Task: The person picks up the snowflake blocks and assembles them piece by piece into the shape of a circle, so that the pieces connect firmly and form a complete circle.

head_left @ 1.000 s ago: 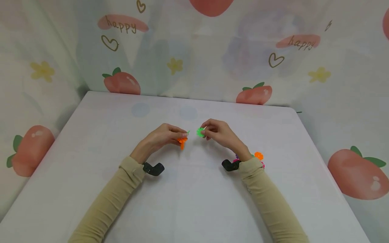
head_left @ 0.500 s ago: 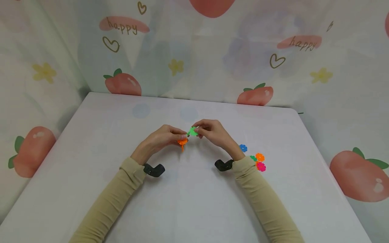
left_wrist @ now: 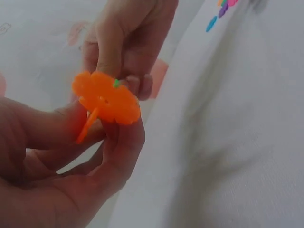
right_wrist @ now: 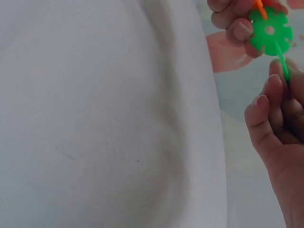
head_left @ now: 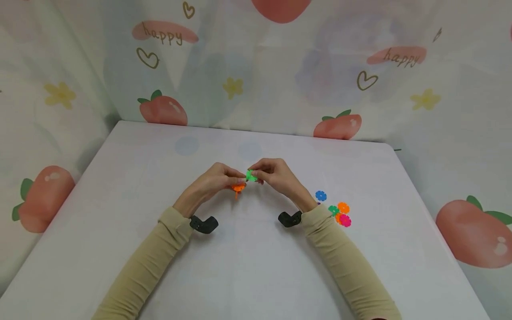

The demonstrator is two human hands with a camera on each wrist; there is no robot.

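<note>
Above the table, my left hand point(head_left: 213, 181) pinches a small cluster of notched plastic snowflake discs. In the left wrist view an orange disc point(left_wrist: 107, 99) of it shows its face, with a second orange disc point(left_wrist: 87, 127) edge-on against it. The right wrist view shows a green disc point(right_wrist: 270, 31) beside the orange in those fingers. My right hand point(head_left: 277, 176) pinches another green disc point(right_wrist: 282, 64), seen edge-on there, whose edge meets the first green disc's rim. How deep the slots engage cannot be told.
Loose discs lie on the white table point(head_left: 256, 266) to the right: a blue disc point(head_left: 321, 195), a green disc point(head_left: 334, 210), a pink disc point(head_left: 345, 220) and an orange disc point(head_left: 343, 207), partly overlapping. My right sleeve point(head_left: 344, 253) passes close by them. A printed curtain point(head_left: 272, 80) stands behind the table.
My right hand has moved left, bringing its green disc against the left hand's cluster. The loose discs, partly covered by the right forearm before, now show more fully. The left hand barely moved.
</note>
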